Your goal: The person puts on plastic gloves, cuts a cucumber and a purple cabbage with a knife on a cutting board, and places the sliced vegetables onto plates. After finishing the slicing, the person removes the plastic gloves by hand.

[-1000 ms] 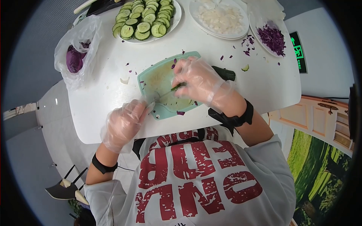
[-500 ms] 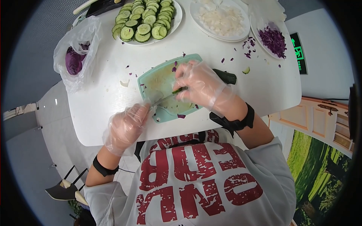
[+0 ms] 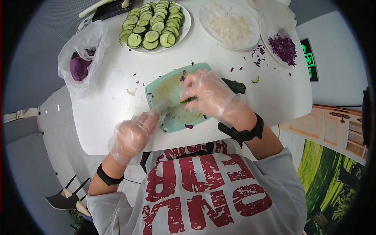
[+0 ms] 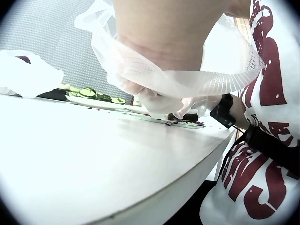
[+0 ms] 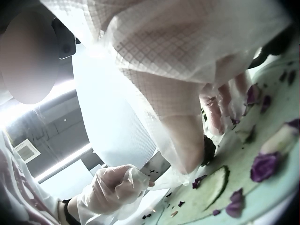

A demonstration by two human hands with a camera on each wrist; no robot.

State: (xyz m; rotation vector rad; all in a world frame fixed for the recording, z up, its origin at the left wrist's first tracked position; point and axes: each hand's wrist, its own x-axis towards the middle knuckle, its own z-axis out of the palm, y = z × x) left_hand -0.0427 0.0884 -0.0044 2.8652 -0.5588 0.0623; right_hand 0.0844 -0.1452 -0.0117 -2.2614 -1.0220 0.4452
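Observation:
In a clear plastic glove, my left hand point(image 3: 132, 136) grips a knife point(image 3: 171, 111) whose blade extends over the green cutting board point(image 3: 162, 88). My gloved right hand point(image 3: 214, 95) holds a small dark-green cucumber piece point(image 3: 188, 100) on the board, thumb and fingers on either side. The right wrist view shows the blade point(image 5: 156, 164) beside the right thumb, a cucumber slice point(image 5: 217, 187) lying on the board, and purple cabbage bits point(image 5: 266, 167) around it. In the left wrist view the glove point(image 4: 164, 84) and wrist hide the knife.
A cucumber length point(image 3: 235, 85) lies right of the board. Behind stand plates of cucumber slices point(image 3: 151, 36), pale pieces point(image 3: 231, 25) and shredded purple cabbage point(image 3: 282, 49). A bag point(image 3: 84, 58) with purple cabbage is at the left; a black tray point(image 3: 111, 10) stands behind.
The table and hands appear slightly lower in the head view. The blade has shifted a little beside the cucumber piece; both hands keep their holds.

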